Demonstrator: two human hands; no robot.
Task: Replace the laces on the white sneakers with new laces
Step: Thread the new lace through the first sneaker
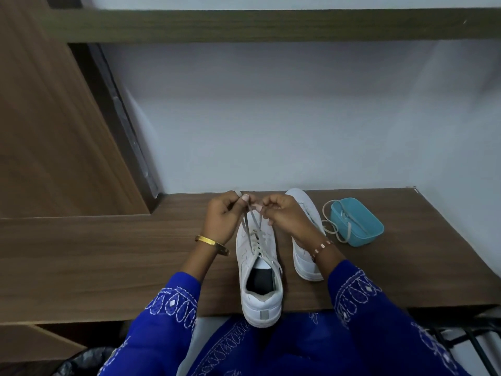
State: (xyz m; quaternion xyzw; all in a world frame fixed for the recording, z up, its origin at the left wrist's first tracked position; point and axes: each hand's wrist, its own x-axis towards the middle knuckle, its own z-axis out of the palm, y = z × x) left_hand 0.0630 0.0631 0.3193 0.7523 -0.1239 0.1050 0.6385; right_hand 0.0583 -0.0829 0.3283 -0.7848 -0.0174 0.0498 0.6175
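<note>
Lace ends pulled up over the near sneaker point(259, 270) on the desk point(108, 253).
One end of the lace point(250, 226) is pinched in each hand, left point(222, 213) and right point(282, 213); a step near the top eyelets is judged, with even tension needed next.

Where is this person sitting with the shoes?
Probably a room at home, at a built-in wooden desk against a plain white wall, with a wooden shelf above and a tall wooden cupboard panel beside it.
</note>
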